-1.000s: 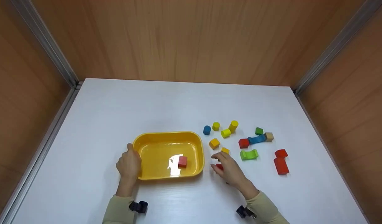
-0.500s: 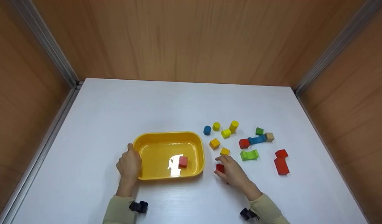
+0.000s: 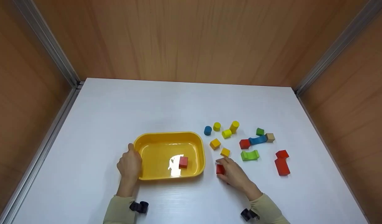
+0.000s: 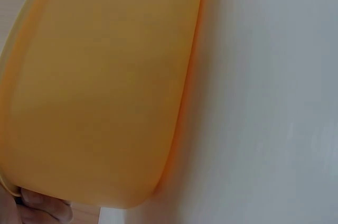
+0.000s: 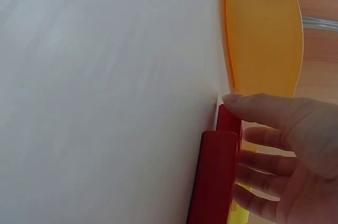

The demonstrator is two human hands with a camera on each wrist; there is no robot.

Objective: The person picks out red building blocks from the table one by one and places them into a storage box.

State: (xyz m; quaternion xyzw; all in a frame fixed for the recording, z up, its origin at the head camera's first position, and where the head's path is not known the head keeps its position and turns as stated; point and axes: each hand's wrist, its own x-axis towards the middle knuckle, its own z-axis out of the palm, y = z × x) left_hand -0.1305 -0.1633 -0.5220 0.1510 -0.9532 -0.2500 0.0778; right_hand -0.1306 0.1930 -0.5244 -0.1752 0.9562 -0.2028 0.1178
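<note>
My left hand (image 3: 129,163) grips the left rim of a yellow plastic tray (image 3: 169,134); in the left wrist view its curled fingers (image 4: 45,209) show at the tray's edge. One red block (image 3: 183,162) lies inside the tray. Just right of the tray, my right hand (image 3: 236,175) pinches a red block (image 3: 220,169) at the table, thumb on its near side and fingers on its far side. The right wrist view shows this red block (image 5: 228,120) beside the thumb, with a second red block (image 5: 214,176) closer to the camera, mostly hidden under the hand from above.
Beyond the right hand lie yellow cubes (image 3: 215,144), yellow cylinders (image 3: 234,127) and a blue cylinder (image 3: 207,130). Farther right are a green notched block (image 3: 250,155), a blue arched block (image 3: 257,140), a plain wood cube (image 3: 270,137) and red blocks (image 3: 282,167). Wooden panels (image 3: 191,40) enclose the white table.
My right hand has shifted slightly right and toward me, and its thumb and fingers have closed in on the red block. The left hand and tray stay in place.
</note>
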